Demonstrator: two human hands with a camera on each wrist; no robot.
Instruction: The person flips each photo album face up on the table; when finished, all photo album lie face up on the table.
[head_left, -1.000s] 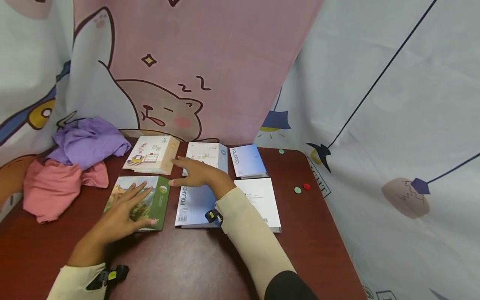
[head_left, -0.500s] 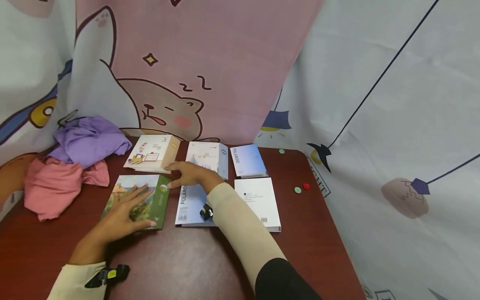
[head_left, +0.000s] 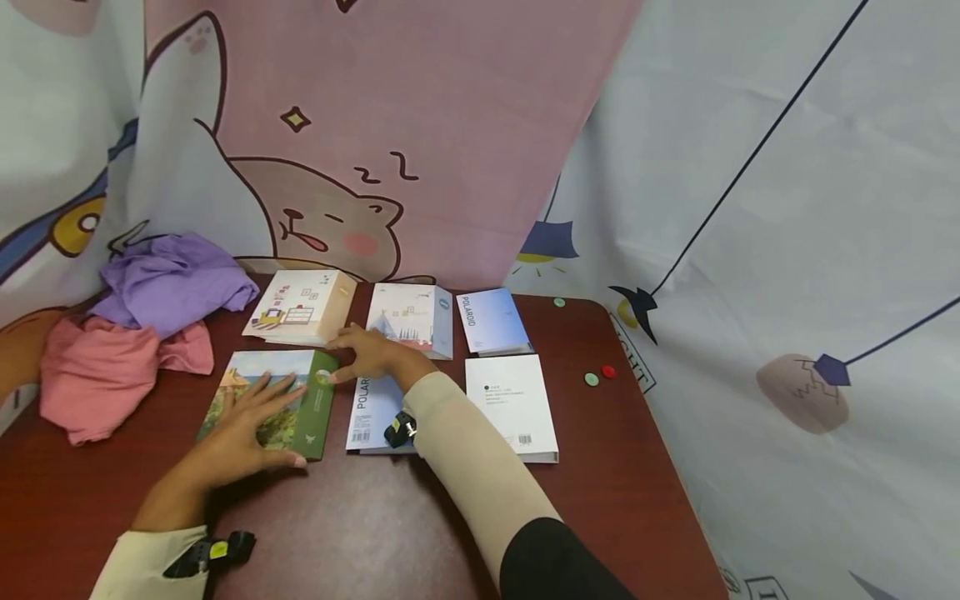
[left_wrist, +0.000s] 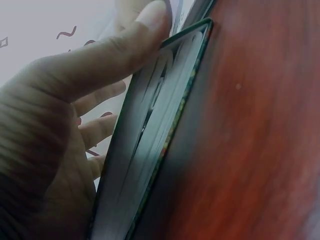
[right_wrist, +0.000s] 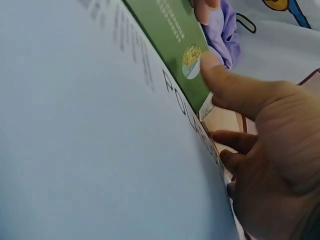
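Note:
In the head view, my left hand (head_left: 243, 429) lies with spread fingers over a green album (head_left: 318, 408) with a landscape cover. The left wrist view shows its thick page edge (left_wrist: 150, 130) under the thumb. My right hand (head_left: 375, 354) reaches in from the right, fingertips at the near right corner of a cream album (head_left: 288, 308). Its thumb is at the green album's spine, as the right wrist view also shows. Beneath the right hand's wrist lies a blue album (head_left: 375, 417) lettered POLAROID, partly covered by the sleeve.
Behind the right hand is a white album (head_left: 401, 312), with a small blue album (head_left: 495, 321) and a larger white album (head_left: 510, 400) to its right. Purple cloth (head_left: 180, 283) and pink cloth (head_left: 105, 375) lie at left. Small green and red discs (head_left: 608, 372) dot the right side.
My right hand has come down and slightly left, from over the white album to the gap between the cream and green albums. The left hand stays on the green album.

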